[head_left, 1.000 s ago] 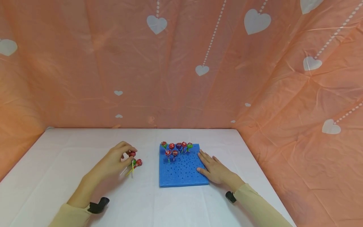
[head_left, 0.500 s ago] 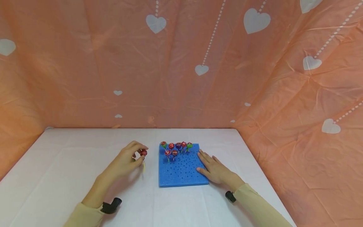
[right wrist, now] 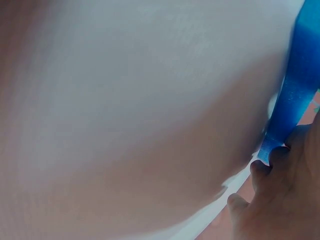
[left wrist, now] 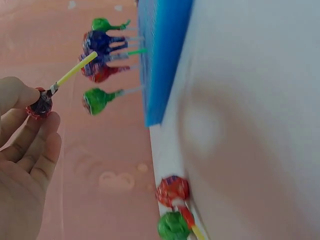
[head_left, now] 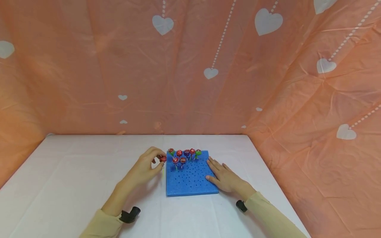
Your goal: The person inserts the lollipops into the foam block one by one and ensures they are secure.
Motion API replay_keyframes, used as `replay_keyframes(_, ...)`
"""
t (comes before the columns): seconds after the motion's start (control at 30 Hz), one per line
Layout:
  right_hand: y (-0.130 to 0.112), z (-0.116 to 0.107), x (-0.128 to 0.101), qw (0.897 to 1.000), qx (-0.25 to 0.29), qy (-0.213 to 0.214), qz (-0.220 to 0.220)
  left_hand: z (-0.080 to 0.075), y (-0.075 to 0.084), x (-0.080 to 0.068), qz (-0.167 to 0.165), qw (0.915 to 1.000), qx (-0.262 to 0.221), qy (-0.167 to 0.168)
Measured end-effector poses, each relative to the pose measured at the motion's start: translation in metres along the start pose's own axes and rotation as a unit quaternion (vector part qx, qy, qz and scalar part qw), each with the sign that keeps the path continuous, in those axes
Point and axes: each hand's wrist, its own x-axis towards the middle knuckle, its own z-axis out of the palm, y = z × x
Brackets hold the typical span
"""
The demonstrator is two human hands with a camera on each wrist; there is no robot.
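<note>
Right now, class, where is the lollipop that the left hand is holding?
In the head view, the lollipop is pinched by the left hand just off the left edge of the blue foam board, beside the lollipops standing in its far rows.

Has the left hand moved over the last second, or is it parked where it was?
Yes. The left hand, pinching a red lollipop, has travelled right across the table and now sits at the left edge of the blue foam board.
</note>
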Motion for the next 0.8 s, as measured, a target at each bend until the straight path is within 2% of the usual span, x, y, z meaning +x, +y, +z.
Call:
replay_keyframes(0.47,0.000,0.000,0.000,1.000,0.002,0.001,0.004,0.028,0.021,0.019,0.007,0.9995,-0.031,0.004)
replay_keyframes(0.63,-0.001,-0.001,-0.001,1.000,0.004,-0.001,0.005,0.036,0.023,0.027,0.030,0.9990,-0.034,0.005)
replay_keyframes(0.8,-0.001,-0.001,-0.001,1.000,0.007,-0.002,0.004,0.042,0.024,0.034,0.022,0.9993,-0.029,-0.009)
